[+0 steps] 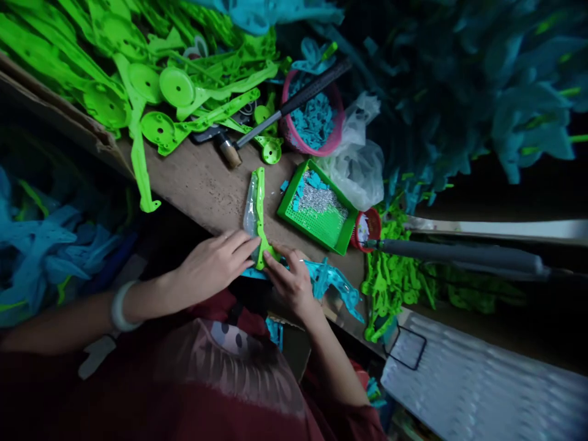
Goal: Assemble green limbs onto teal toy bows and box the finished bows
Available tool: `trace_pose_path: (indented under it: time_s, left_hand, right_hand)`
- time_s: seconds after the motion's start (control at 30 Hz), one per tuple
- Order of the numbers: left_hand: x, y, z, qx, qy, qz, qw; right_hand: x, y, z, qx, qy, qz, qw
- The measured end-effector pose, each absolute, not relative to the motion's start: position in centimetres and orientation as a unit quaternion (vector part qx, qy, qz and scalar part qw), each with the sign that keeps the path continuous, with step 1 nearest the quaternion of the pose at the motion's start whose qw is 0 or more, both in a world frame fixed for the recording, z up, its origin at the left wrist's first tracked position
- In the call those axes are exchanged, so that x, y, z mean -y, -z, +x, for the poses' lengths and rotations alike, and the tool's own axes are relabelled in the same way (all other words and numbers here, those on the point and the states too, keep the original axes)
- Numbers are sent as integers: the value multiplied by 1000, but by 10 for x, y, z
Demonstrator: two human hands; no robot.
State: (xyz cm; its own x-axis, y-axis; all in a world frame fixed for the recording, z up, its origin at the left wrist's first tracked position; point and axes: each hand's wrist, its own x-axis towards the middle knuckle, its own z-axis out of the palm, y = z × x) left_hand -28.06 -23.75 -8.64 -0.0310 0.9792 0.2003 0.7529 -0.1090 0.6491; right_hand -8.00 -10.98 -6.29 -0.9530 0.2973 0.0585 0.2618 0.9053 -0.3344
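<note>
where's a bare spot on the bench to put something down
Bare bench lies between the hammer, the left hand and the green part it holds. Crowded: the green pile behind, the green tray and pink basket to the right.

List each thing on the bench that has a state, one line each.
left hand: fingers pressed on the green part
right hand: pinching the green part's lower end
green part: lying flat, held by both hands
hammer: lying down, handle across the pink basket
pink basket: holding blue pieces
green tray: holding small silvery bits
plastic bag: crumpled
</note>
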Motion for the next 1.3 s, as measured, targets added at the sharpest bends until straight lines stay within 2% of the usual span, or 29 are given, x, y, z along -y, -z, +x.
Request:
trace_pose_path:
  time_s: [0.07,0.13,0.27,0.47,0.53,0.63,0.73,0.83,1.0,1.13,1.3]
  left_hand:
    - [221,80,-286,-610,-298,726,106]
    - [208,80,-286,-578,-276,763,89]
    - [199,87,-281,-581,-244,764,140]
    - [201,74,-287,-590,-259,729,232]
    - [196,64,-294,-641,-292,665,250]
    - [185,53,-303,-746,-402,435,305]
    - [174,46,-306,-724,-496,197,437]
    - [163,43,-310,-693,-494,98,516]
    - [144,44,-318,-713,-464,108,514]
    - [137,46,-317,-679,-494,120,529]
    - [139,53,-312,-670,-544,152,482]
  right_hand:
    - [110,67,-79,973,-164,-141,77]
    - [110,70,-79,971,-165,-143,96]
    - [107,75,-78,964,-189,-142,119]
    - [104,76,-76,963,-197,-138,121]
    - [103,76,-76,966,-183,-134,126]
    - [101,77,-75,967,-177,-127,129]
    - [100,80,-72,969,-176,-109,132]
    - [98,85,-68,971,-171,-91,141]
    - [94,88,-64,971,-160,-70,165]
    - [96,91,-64,963,-165,-66,202]
    - [97,95,-63,961,-180,-70,199]
